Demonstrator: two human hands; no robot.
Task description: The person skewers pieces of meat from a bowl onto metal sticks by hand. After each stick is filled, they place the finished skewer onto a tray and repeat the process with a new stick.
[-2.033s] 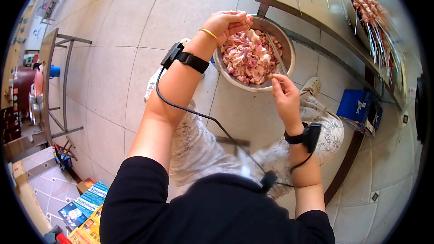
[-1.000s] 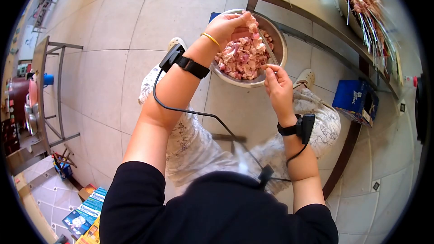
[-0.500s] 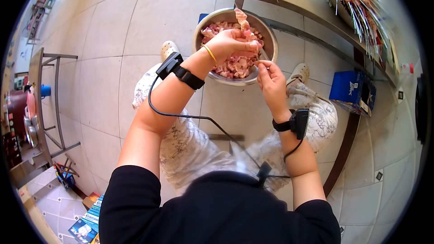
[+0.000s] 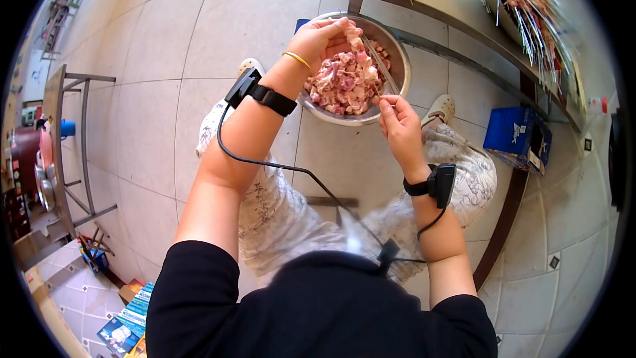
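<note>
The right hand (image 4: 397, 122) pinches the low end of the skewer (image 4: 383, 73); the left hand (image 4: 321, 36) pinches a meat piece (image 4: 358, 43) near its tip, above the bowl (image 4: 405, 76). Better to push the meat straight along the skewer, fingers beside the point

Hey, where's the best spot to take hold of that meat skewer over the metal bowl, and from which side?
Pinch the skewer at its bare lower end, coming from the near side, where the right hand has its grip. The upper length is covered in meat pieces under the left hand, so there is no clean hold there.
</note>
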